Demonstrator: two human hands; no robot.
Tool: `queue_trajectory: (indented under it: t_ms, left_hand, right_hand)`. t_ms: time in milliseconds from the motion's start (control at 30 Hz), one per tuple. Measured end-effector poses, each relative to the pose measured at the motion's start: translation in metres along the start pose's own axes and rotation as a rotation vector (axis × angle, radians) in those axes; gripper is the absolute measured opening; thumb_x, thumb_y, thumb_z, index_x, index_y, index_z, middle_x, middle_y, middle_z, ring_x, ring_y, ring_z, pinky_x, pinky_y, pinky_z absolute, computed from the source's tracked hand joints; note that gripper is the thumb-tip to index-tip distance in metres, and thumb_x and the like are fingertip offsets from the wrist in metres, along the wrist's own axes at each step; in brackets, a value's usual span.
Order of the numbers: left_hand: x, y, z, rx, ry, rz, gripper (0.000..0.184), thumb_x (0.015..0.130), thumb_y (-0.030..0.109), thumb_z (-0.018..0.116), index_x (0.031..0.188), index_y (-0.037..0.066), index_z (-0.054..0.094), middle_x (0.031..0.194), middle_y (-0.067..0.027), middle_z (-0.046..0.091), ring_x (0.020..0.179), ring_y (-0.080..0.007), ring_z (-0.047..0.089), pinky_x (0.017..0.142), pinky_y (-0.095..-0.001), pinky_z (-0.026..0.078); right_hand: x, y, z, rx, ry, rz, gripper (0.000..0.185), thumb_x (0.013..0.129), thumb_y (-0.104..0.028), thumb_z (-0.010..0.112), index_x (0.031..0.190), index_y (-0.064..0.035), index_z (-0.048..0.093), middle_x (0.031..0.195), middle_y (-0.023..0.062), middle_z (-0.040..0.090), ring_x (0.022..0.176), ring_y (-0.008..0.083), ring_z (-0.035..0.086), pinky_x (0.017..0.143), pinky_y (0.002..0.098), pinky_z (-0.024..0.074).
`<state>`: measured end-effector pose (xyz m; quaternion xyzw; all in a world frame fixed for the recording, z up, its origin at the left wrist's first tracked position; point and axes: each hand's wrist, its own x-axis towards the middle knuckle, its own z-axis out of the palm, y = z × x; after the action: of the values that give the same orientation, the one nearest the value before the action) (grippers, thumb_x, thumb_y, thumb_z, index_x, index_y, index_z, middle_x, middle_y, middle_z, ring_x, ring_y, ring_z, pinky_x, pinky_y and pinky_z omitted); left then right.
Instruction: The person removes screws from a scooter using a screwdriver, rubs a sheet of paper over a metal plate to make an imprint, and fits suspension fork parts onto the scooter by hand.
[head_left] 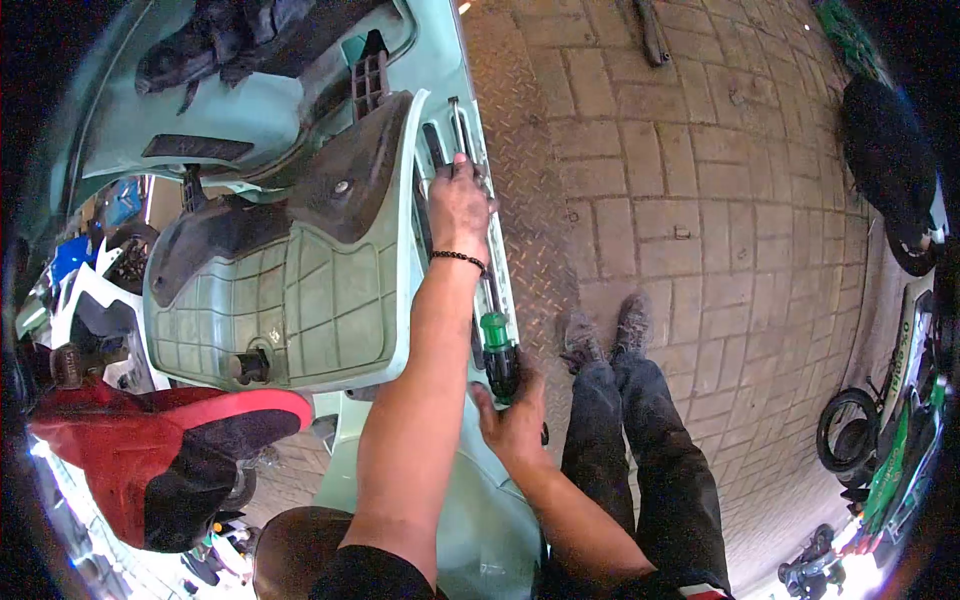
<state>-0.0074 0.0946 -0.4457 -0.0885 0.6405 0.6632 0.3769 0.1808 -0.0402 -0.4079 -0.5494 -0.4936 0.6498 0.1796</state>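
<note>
My right hand (520, 420) has its thumb and fingers around the black lower end of a green-and-black screwdriver (497, 345). Its shaft runs forward along the edge of a pale green scooter's floorboard (340, 290) and passes out of sight near my left wrist. My left hand (460, 208), with a dark beaded bracelet, reaches farther forward along that same edge. Its fingers are bent in beside a narrow slotted strip; what they hold, if anything, is hidden. A thin metal rod (457, 125) shows just beyond its fingertips.
A dark mat (350, 185) covers part of the floorboard. On the left is a red and black seat (150, 450). A patterned metal plate (530, 230) adjoins brick paving (700, 250) on the right. A wheel (848, 430) and other vehicle parts stand at the far right.
</note>
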Motion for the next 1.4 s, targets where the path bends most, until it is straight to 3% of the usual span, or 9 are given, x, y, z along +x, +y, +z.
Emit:
queue_trajectory:
  t_ms: [267, 367, 567, 667, 933, 967, 1000, 1200, 1400]
  left_hand:
    - [-0.003, 0.011, 0.002, -0.07, -0.009, -0.101, 0.026, 0.094, 0.028, 0.041, 0.079, 0.007, 0.045, 0.063, 0.0003, 0.039, 0.052, -0.0095, 0.037, 0.043, -0.0246, 0.033]
    - [-0.004, 0.005, 0.005, -0.123, -0.015, -0.075, 0.024, 0.094, 0.026, 0.042, 0.08, 0.007, 0.046, 0.064, 0.0001, 0.039, 0.052, -0.0102, 0.038, 0.043, -0.0246, 0.033]
    - [-0.005, 0.006, 0.004, -0.008, 0.027, -0.051, 0.024, 0.093, 0.026, 0.045, 0.079, 0.006, 0.047, 0.063, -0.0002, 0.04, 0.052, -0.0109, 0.039, 0.043, -0.0253, 0.035]
    - [-0.005, 0.006, 0.006, -0.051, 0.04, -0.043, 0.024, 0.093, 0.026, 0.046, 0.079, 0.006, 0.047, 0.063, 0.0, 0.039, 0.051, -0.0109, 0.039, 0.043, -0.0253, 0.035]
    - [-0.004, 0.012, 0.006, -0.097, -0.034, -0.034, 0.019, 0.092, 0.022, 0.046, 0.083, 0.005, 0.048, 0.066, -0.0011, 0.041, 0.054, -0.0111, 0.04, 0.046, -0.0252, 0.036]
    - [-0.004, 0.011, 0.007, -0.093, -0.006, -0.036, 0.018, 0.092, 0.021, 0.046, 0.083, 0.005, 0.048, 0.066, -0.0012, 0.041, 0.055, -0.0111, 0.04, 0.046, -0.0251, 0.036]
    - [-0.005, 0.01, 0.008, -0.09, 0.02, -0.043, 0.018, 0.092, 0.021, 0.046, 0.084, 0.005, 0.048, 0.066, -0.0013, 0.041, 0.055, -0.0112, 0.04, 0.046, -0.025, 0.036]
    - [-0.01, 0.002, 0.006, -0.028, 0.01, -0.053, 0.021, 0.093, 0.023, 0.045, 0.083, 0.004, 0.049, 0.065, -0.0012, 0.042, 0.054, -0.011, 0.041, 0.046, -0.025, 0.037]
    - [-0.009, 0.008, 0.011, 0.016, 0.053, 0.028, 0.023, 0.092, 0.023, 0.047, 0.085, 0.002, 0.052, 0.066, -0.0017, 0.044, 0.054, -0.011, 0.042, 0.046, -0.0242, 0.037]
  right_hand:
    - [-0.014, -0.004, -0.002, 1.081, -0.23, 0.608, 0.042, 0.086, -0.037, 0.056, 0.106, -0.0017, 0.047, 0.065, 0.0053, 0.049, 0.053, 0.0175, 0.047, 0.053, 0.031, 0.0417]
    - [-0.001, 0.001, 0.002, -0.272, 0.179, -0.306, 0.027, 0.087, -0.02, 0.056, 0.104, 0.0001, 0.048, 0.07, 0.007, 0.054, 0.059, 0.0154, 0.05, 0.057, 0.0315, 0.0425]
    - [0.014, 0.025, -0.002, 0.733, -0.041, 0.495, 0.022, 0.089, -0.02, 0.051, 0.097, 0.0006, 0.05, 0.063, 0.0077, 0.053, 0.056, 0.0147, 0.049, 0.054, 0.0296, 0.0413]
    - [0.017, 0.012, -0.002, -0.356, 0.13, -0.397, 0.041, 0.086, -0.027, 0.055, 0.109, 0.0066, 0.051, 0.072, 0.0123, 0.06, 0.051, 0.0182, 0.053, 0.056, 0.0329, 0.0452]
    - [0.013, -0.005, -0.009, 0.45, -0.034, 0.393, 0.042, 0.081, -0.02, 0.062, 0.111, 0.0053, 0.05, 0.083, 0.0157, 0.062, 0.071, 0.0261, 0.059, 0.073, 0.0363, 0.0462]
    - [0.009, -0.002, -0.005, -0.231, 0.073, -0.293, 0.044, 0.082, -0.022, 0.061, 0.115, 0.0037, 0.046, 0.085, 0.0144, 0.062, 0.074, 0.0189, 0.059, 0.068, 0.0298, 0.0471]
    - [0.007, 0.002, -0.003, -0.23, 0.074, -0.29, 0.044, 0.082, -0.022, 0.061, 0.115, 0.0037, 0.046, 0.085, 0.0144, 0.062, 0.074, 0.0189, 0.059, 0.068, 0.0298, 0.0471]
    - [0.014, 0.0, -0.014, 1.02, -0.253, 0.693, 0.045, 0.08, -0.021, 0.065, 0.113, 0.0015, 0.045, 0.082, 0.0125, 0.061, 0.069, 0.0208, 0.058, 0.068, 0.034, 0.0467]
    - [0.022, -0.011, -0.008, -0.128, 0.114, -0.255, 0.038, 0.076, -0.014, 0.068, 0.103, 0.0025, 0.046, 0.079, 0.0108, 0.06, 0.067, 0.0234, 0.058, 0.064, 0.0338, 0.0465]
